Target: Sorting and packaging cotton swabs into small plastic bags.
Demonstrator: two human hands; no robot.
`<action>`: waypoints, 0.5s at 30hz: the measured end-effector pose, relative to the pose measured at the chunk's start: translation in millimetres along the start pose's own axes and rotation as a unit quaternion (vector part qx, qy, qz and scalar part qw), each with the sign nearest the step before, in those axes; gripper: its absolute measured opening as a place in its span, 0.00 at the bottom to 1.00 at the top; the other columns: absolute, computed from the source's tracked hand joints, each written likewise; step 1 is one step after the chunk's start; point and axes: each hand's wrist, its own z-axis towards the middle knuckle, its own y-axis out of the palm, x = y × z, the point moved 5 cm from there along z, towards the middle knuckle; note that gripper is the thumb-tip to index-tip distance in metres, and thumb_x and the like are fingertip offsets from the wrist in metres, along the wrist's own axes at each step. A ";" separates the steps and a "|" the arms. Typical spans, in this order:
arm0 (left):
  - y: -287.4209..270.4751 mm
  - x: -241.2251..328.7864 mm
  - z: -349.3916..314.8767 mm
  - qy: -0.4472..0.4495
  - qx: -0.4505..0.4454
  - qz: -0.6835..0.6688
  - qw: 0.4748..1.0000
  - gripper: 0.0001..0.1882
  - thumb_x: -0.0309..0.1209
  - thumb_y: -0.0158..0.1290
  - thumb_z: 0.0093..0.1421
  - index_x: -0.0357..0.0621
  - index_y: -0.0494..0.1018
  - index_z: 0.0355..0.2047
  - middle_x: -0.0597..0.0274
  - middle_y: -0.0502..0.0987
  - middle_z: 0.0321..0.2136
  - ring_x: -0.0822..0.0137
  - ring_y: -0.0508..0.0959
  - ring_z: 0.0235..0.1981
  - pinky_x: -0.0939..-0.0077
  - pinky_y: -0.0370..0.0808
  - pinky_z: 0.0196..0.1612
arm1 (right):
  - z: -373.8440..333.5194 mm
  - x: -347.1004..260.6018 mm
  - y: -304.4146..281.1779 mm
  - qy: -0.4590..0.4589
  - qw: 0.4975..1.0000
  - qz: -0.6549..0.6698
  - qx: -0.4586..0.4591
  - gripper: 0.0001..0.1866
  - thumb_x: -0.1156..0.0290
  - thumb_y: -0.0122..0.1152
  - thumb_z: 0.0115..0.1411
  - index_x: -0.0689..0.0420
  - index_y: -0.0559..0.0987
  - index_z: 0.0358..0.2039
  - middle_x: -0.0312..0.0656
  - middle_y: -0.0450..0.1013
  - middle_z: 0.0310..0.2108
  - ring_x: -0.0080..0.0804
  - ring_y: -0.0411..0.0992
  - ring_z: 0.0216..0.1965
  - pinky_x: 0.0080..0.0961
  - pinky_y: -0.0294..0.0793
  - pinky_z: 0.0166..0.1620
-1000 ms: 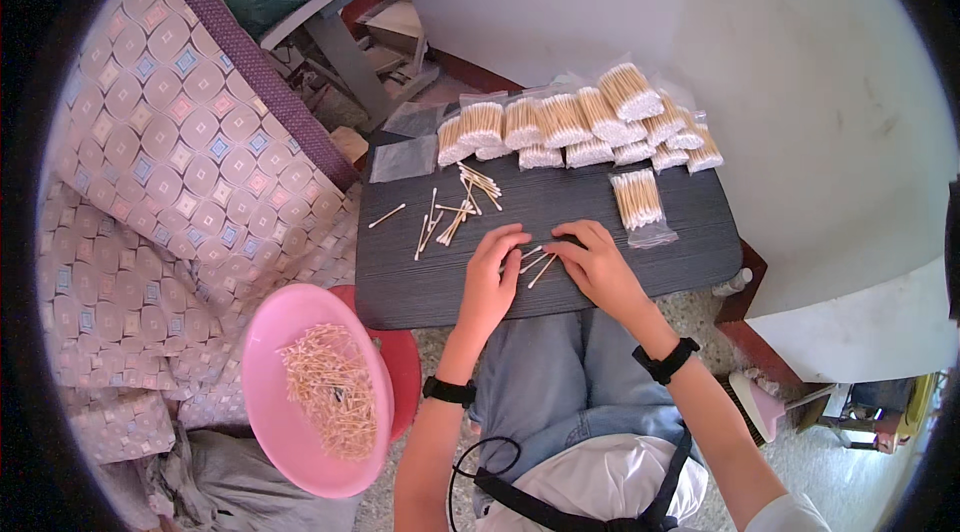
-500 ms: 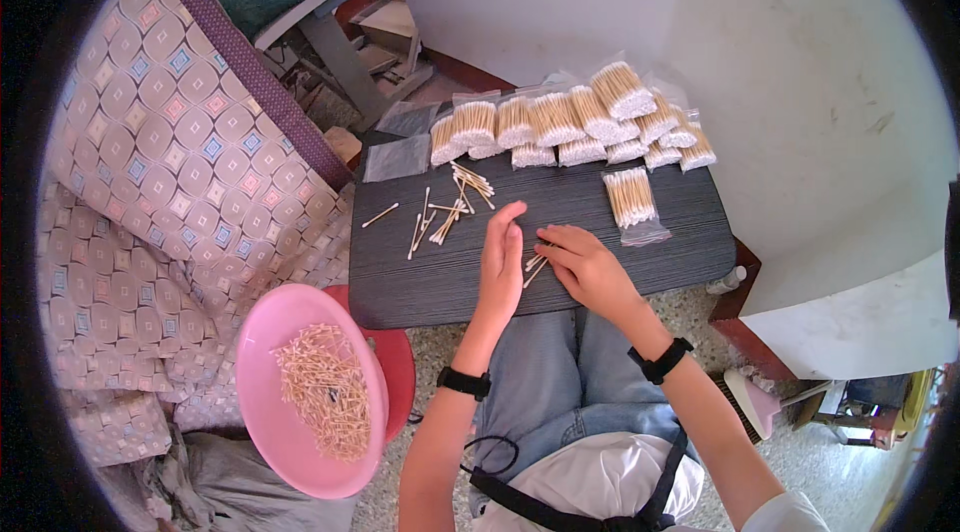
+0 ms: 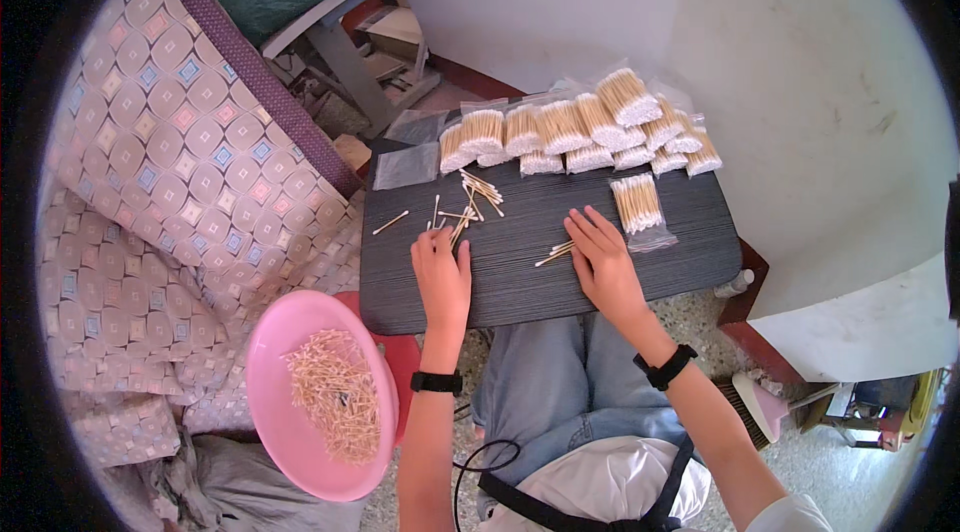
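Note:
My left hand [image 3: 441, 282] rests at the near left of the dark table [image 3: 520, 292]. Its fingers are stretched over several loose cotton swabs [image 3: 462, 218], partly covering them, with the thumb apart. My right hand [image 3: 607, 267] lies palm down further right, fingers out flat. A few cotton swabs [image 3: 556, 252] stick out from under its thumb side; their other ends are hidden. More loose swabs [image 3: 484, 190] form a small heap beyond my left hand, and a single swab [image 3: 391, 223] lies to its left. Just beyond my right hand is a clear bag of swabs [image 3: 638, 204].
Filled swab bags [image 3: 562, 127] are stacked along the table's far edge, beside flat, transparent bags [image 3: 408, 167]. A pink basin [image 3: 268, 412] with many loose swabs stands at lower left. Patterned cloth [image 3: 180, 142] hangs at left; a pale wall [image 3: 800, 132] borders the right.
My left hand has moved left, away from my right hand, onto the loose swabs. My right hand has shifted slightly right and flattened; the few swabs beside it remain near.

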 end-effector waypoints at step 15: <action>-0.6 -15.1 15.5 -0.033 -0.093 -0.070 0.993 0.08 0.28 0.51 0.62 0.33 0.73 0.33 0.55 0.77 0.25 0.59 0.77 0.23 0.71 0.72 0.28 | -2.5 3.1 -0.7 0.029 0.999 0.005 -0.025 0.21 0.78 0.54 0.57 0.61 0.72 0.53 0.49 0.69 0.52 0.48 0.63 0.58 0.38 0.64 0.59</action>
